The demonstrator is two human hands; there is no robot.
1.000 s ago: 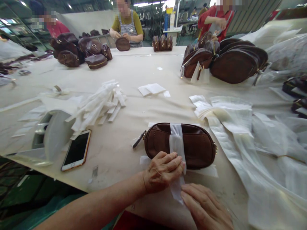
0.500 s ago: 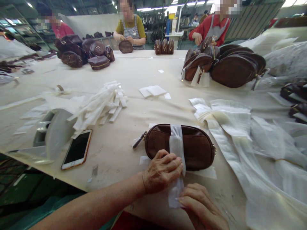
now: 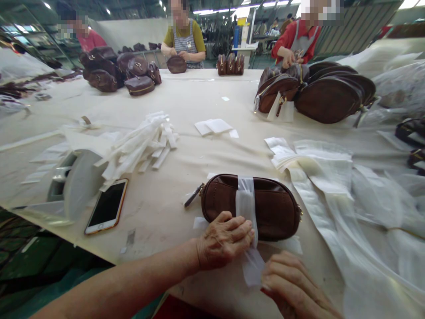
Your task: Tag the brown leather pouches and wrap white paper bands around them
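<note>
A dark brown oval zippered bag lies on the table in front of me, a translucent white wrapping strip running across its middle. My left hand presses the strip against the bag's near edge, its fingers bent and together. Below it, the strip's loose tail slants toward my right hand. That hand is closed, thumb and fingertips at the edge of the tail; the exact pinch is partly hidden. The bag's zipper pull sticks out at its left end.
Left of the bag lie a phone, a tape dispenser and a pile of white strips. Long white sheets spread at the right. Stacked brown bags and several people at work are across the table.
My right hand has shifted slightly right, and the strip's tail has swung right with it. My left hand keeps its place on the bag. The view has moved a little.
</note>
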